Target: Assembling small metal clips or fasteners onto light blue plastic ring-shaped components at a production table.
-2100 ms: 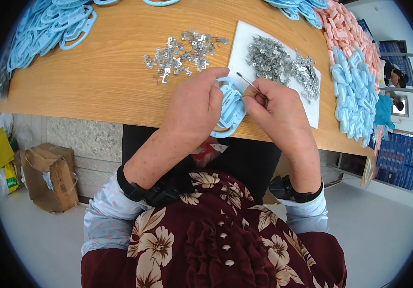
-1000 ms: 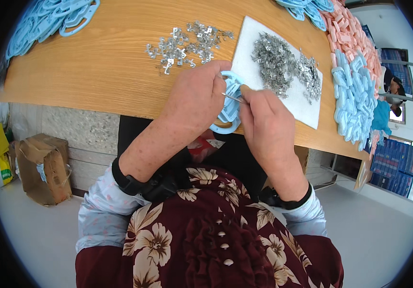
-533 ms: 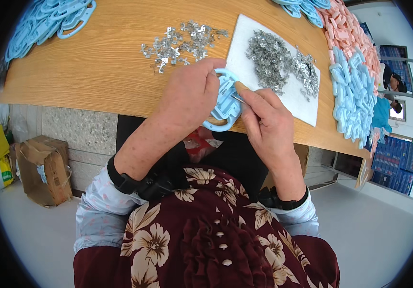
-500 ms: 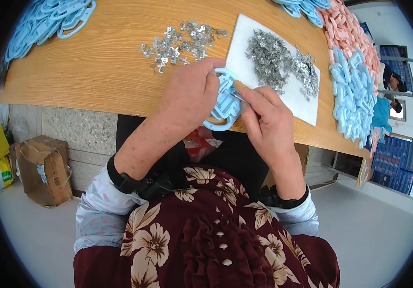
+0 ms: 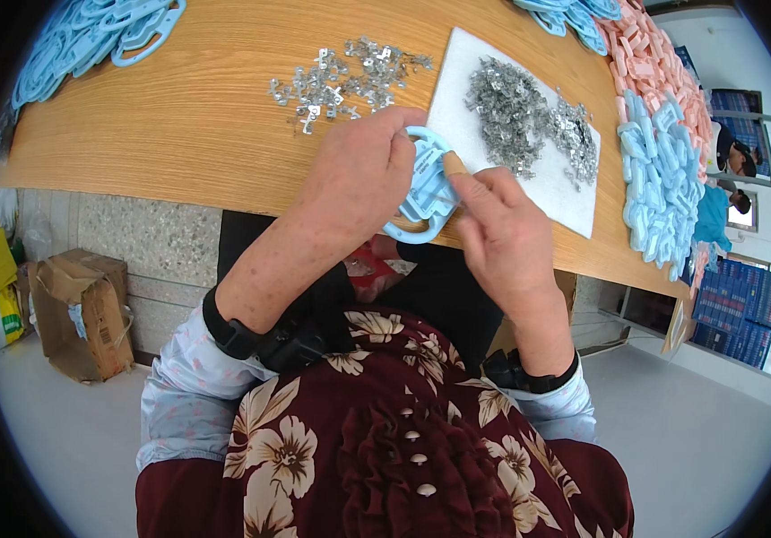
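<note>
A light-blue plastic frame [image 5: 420, 235] with rounded, handle-like loops is held just off the table's near edge. My left hand [image 5: 363, 166] is closed around its left side, with part of the frame hidden behind the fingers. From the right, my right hand [image 5: 506, 220] reaches to the frame's inner face, fingers pinched together. A tan covering [image 5: 454, 163] wraps one of its fingertips, which presses near the frame's right rim. Whatever lies between the right fingertips is too small and too covered to name.
Small metal clips [image 5: 350, 81] lie scattered on the wooden table [image 5: 215, 99]. More metal pieces [image 5: 506, 112] are heaped on a white foam sheet [image 5: 574, 220]. Blue frames [image 5: 90, 45] pile up far left; blue parts [image 5: 659, 179] and pink parts [image 5: 650, 58] at right. An opened carton [image 5: 81, 314] stands on the floor.
The right hand has shifted slightly right and down along the frame. A thin metal piece seen at its fingertips earlier is now hard to make out. The left hand keeps its hold.
</note>
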Tool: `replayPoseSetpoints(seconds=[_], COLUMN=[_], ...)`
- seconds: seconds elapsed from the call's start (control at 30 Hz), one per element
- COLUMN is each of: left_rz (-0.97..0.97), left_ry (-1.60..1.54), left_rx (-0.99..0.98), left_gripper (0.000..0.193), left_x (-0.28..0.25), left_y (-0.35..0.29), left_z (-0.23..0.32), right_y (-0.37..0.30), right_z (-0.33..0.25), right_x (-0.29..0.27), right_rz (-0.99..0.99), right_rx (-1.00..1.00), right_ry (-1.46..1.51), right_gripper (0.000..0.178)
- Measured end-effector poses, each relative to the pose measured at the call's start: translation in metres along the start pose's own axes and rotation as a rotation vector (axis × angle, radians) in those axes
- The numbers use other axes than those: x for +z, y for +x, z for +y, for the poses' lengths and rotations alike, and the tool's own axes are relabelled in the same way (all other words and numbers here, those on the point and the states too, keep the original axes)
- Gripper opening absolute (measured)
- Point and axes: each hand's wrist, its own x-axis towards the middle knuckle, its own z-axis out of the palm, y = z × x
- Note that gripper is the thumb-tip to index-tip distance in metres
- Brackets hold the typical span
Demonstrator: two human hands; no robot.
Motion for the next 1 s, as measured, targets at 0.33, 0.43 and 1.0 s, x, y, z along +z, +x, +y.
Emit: replayPoseSetpoints(seconds=[0.33, 0.43, 1.0], left_rz=[-0.021, -0.021, -0.029], left_ry=[-0.009, -0.011, 0.018], left_rx=[-0.042, -0.035, -0.06], left_gripper=[0.032, 0.032, 0.031], left_x=[0.0, -0.002, -0.002], left_y=[0.0, -0.001, -0.003], left_z=[0.004, 0.004, 0.006], right_y=[-0.007, -0.004, 0.003], right_z=[-0.005, -0.008, -0.012], right_x=[-0.01, -0.021, -0.014], right_rz=[-0.088, -0.125, -0.036], right_rx=[0.029, 0.152, 0.15], right_ry=[-0.067, 0.056, -0.205], right_gripper=[0.041, 0.037, 0.025])
